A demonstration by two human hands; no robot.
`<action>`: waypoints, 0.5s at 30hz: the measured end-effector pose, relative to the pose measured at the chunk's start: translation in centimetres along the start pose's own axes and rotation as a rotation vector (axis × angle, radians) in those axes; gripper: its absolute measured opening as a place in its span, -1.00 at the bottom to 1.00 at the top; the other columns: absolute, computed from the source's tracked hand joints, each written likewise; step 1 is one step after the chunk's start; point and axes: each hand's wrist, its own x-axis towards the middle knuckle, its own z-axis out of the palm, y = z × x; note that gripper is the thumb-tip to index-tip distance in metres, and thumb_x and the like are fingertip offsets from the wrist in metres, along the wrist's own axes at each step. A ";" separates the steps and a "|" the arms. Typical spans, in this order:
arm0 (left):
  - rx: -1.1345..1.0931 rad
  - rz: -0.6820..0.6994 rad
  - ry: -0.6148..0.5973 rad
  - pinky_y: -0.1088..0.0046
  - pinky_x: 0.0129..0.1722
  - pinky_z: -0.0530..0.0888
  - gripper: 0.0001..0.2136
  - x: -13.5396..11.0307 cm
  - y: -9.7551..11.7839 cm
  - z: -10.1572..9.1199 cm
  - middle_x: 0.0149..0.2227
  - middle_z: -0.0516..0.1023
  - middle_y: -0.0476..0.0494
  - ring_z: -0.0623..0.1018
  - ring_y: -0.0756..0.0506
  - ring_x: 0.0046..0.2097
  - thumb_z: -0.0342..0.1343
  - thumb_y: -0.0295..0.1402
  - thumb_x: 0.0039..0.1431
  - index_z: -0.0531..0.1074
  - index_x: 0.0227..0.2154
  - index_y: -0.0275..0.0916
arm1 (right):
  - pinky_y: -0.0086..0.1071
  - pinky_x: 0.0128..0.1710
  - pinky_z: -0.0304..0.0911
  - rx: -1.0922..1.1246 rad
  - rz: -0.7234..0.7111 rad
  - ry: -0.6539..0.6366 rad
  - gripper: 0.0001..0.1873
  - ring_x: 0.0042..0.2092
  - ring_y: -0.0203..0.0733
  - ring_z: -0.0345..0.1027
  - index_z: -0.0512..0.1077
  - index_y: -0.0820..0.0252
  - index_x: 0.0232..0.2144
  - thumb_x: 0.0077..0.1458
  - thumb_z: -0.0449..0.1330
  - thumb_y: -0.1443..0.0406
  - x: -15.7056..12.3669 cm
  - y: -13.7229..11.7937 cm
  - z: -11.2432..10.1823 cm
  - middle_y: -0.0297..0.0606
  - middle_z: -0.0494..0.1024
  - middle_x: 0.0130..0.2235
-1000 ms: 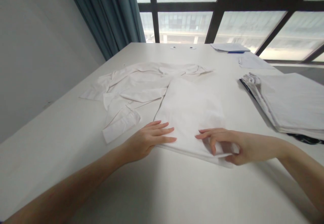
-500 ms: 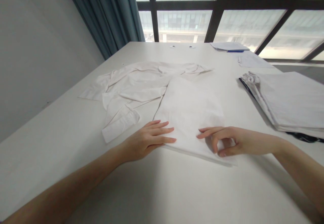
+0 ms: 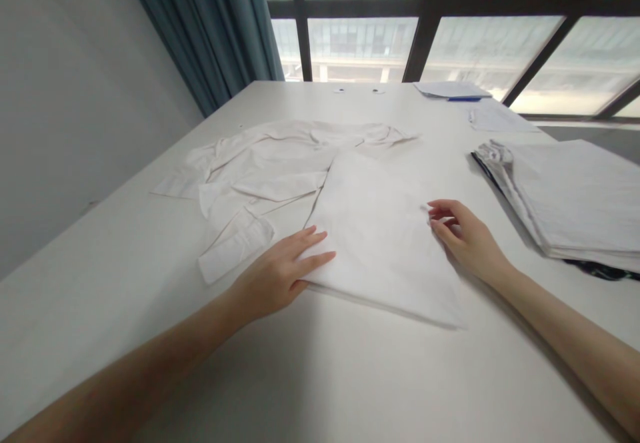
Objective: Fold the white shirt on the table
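A white shirt (image 3: 370, 229) lies partly folded on the white table (image 3: 310, 376), its folded body toward me and its sleeves and collar spread to the far left. My left hand (image 3: 280, 269) lies flat and open on the near left corner of the folded part. At the fold's right edge rests my right hand (image 3: 463, 233), fingers loosely curled and touching the cloth, with nothing gripped that I can see.
A stack of folded light cloth (image 3: 575, 196) sits at the right over something dark. Papers with a blue pen (image 3: 453, 91) lie at the far edge by the window. A teal curtain (image 3: 220, 29) hangs at the back left.
My right hand let go of the near right corner of the fold and moved up along the right edge. My left hand slid slightly left and stayed flat.
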 end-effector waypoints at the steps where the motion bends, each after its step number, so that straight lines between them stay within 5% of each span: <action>1: 0.009 0.001 -0.023 0.08 0.21 0.36 -0.48 -0.1 0.1 0.1 0.25 0.30 -0.31 0.24 -0.25 0.31 -0.09 -0.68 0.13 0.37 0.13 -0.22 | -0.22 -0.29 0.38 -0.019 -0.010 -0.011 -0.66 -0.26 -0.13 0.40 0.32 0.14 0.00 0.20 0.07 0.17 0.0 0.0 0.0 -0.14 0.49 -0.15; 11: -0.089 -0.057 -0.005 0.00 0.24 0.28 -0.26 -0.8 0.6 1.2 0.40 0.00 -0.11 0.03 -0.23 0.39 -0.24 -0.83 0.06 0.30 0.20 -0.02 | -0.12 -0.15 0.32 -0.374 -0.158 -0.056 -0.67 -0.13 0.01 0.44 0.34 0.14 0.00 0.29 -0.05 0.17 -0.6 -1.7 -0.1 -0.08 0.49 -0.08; 15: -0.106 -0.060 -0.050 0.00 0.24 0.27 -0.26 -0.7 0.3 1.1 0.39 0.03 -0.12 -0.03 -0.24 0.40 -0.24 -0.84 0.04 0.35 0.17 -0.03 | -0.12 -0.10 0.30 -0.411 -0.201 -0.072 -0.66 -0.09 0.02 0.41 0.36 0.15 -0.01 0.31 -0.08 0.18 -0.8 -1.9 -0.1 -0.08 0.49 -0.06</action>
